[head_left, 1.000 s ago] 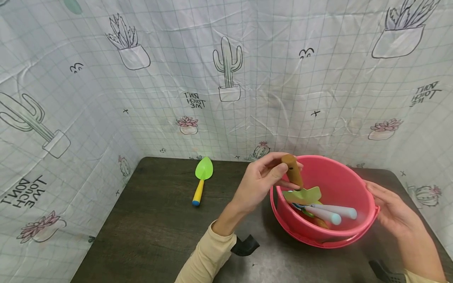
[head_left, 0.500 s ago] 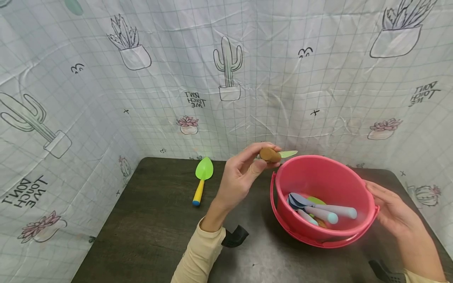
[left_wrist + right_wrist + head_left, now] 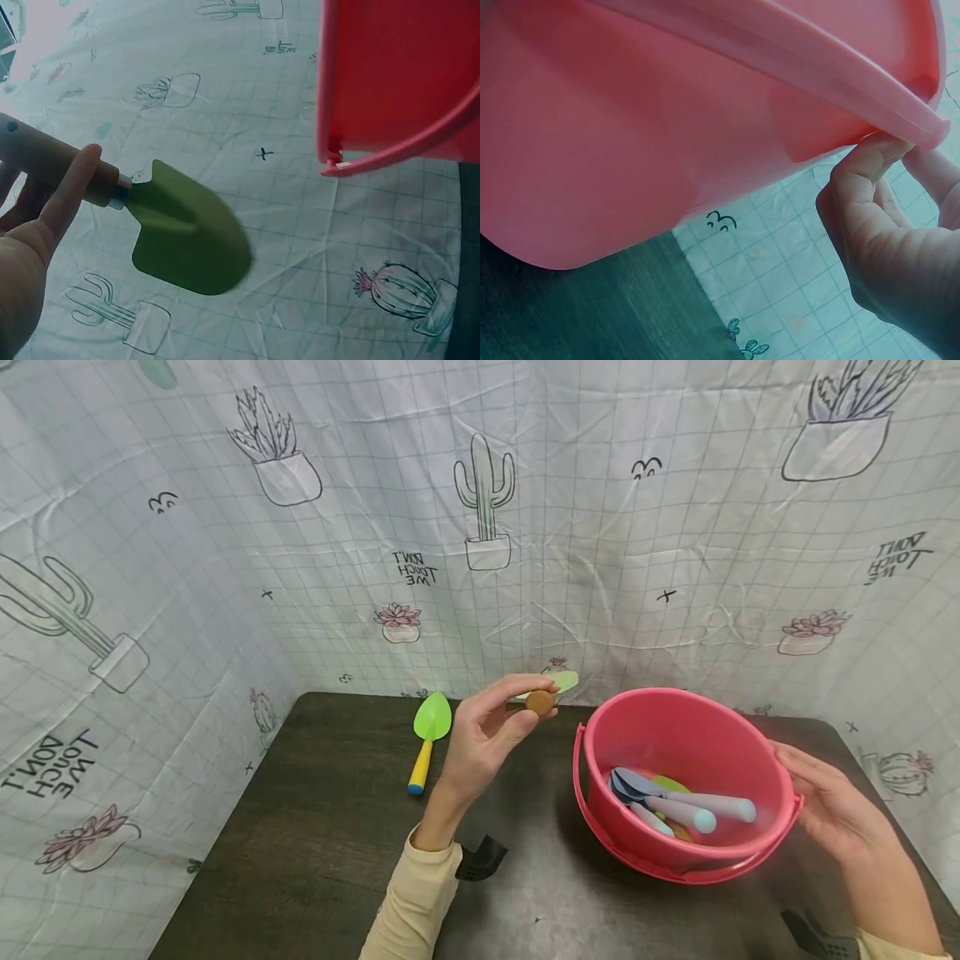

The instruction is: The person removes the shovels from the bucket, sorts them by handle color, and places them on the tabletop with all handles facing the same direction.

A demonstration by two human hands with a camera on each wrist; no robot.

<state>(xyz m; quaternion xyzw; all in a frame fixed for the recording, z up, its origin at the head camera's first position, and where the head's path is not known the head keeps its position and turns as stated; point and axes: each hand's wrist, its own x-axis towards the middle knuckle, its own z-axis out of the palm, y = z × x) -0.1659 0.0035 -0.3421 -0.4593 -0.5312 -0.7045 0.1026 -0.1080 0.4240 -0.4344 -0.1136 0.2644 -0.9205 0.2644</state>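
My left hand (image 3: 476, 743) holds a garden trowel by its wooden handle (image 3: 540, 702), above the table and left of the bucket. In the left wrist view, the trowel's broad green blade (image 3: 191, 232) points away from the fingers, a metal collar joining it to the handle. On the right, my right hand (image 3: 836, 802) grips the rim of a pink-red bucket (image 3: 690, 722). The right wrist view has its fingers curled under that rim, close by the bucket's outer wall (image 3: 615, 150). Inside lie several tools with pale handles (image 3: 712, 806), partly covering something green.
Left of the bucket, a small trowel with a yellow handle (image 3: 422, 764) and green blade lies on the dark wooden table (image 3: 315, 852). A cactus-print curtain (image 3: 360, 510) stands behind and along both sides. The bucket's carrying handle hangs down its front.
My left hand has lifted the wooden-handled trowel out of the bucket and carried it left, turning its blade away. The right hand and bucket have stayed in place.
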